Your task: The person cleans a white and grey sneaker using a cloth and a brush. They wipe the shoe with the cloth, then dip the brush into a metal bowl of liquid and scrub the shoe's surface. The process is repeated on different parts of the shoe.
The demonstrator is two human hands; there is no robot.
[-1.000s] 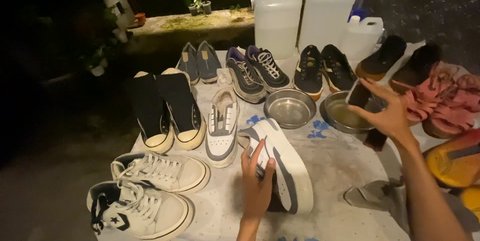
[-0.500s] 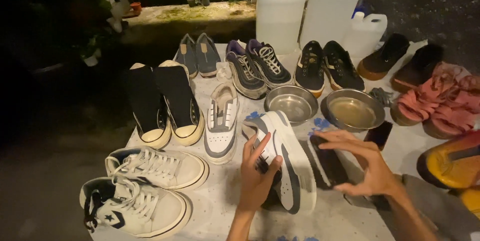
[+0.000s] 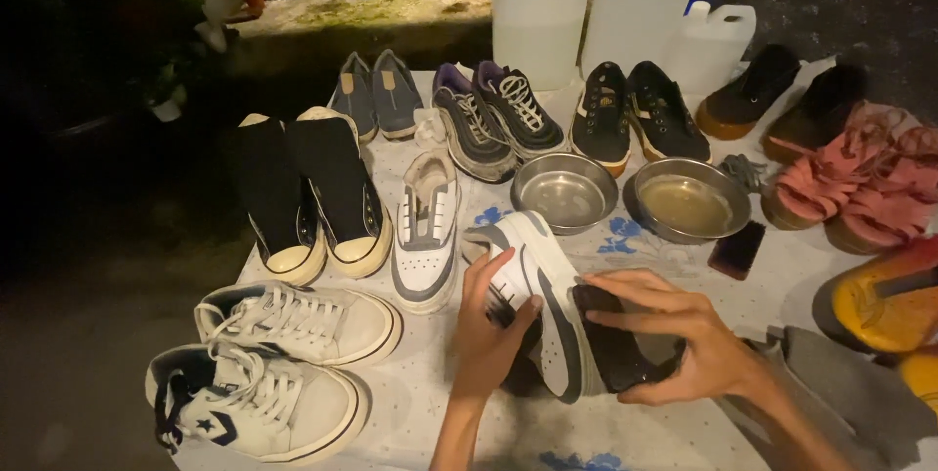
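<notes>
From the head camera I see my left hand [image 3: 493,329] wrapped around the inner side of a white sneaker with a grey stripe [image 3: 537,285], which lies tipped on its side near the front middle of the cloth-covered table [image 3: 674,432]; the fingers curl over its upper and the thumb presses near the opening. My right hand [image 3: 684,339] grips a dark brush-like block [image 3: 620,344] and holds it against the sneaker's sole side, fingers closed over the block's top. Just beyond the sneaker stand two steel bowls: the left bowl [image 3: 565,192] looks dry, the right bowl [image 3: 690,199] holds a murky liquid. A dark phone [image 3: 737,249] lies just right of that second bowl. Left of my hands sit the matching white low sneaker [image 3: 427,234], a pair of black high-tops with cream toes [image 3: 313,197], and nearer the front edge a pair of white lace-up sneakers [image 3: 274,359]. Along the far edge are grey slip-ons [image 3: 376,95], purple-trimmed runners [image 3: 493,119], black lace-ups [image 3: 635,114] and three translucent jugs [image 3: 542,7]. Pink sandals [image 3: 860,188] and a yellow shoe [image 3: 889,300] sit at the right.
</notes>
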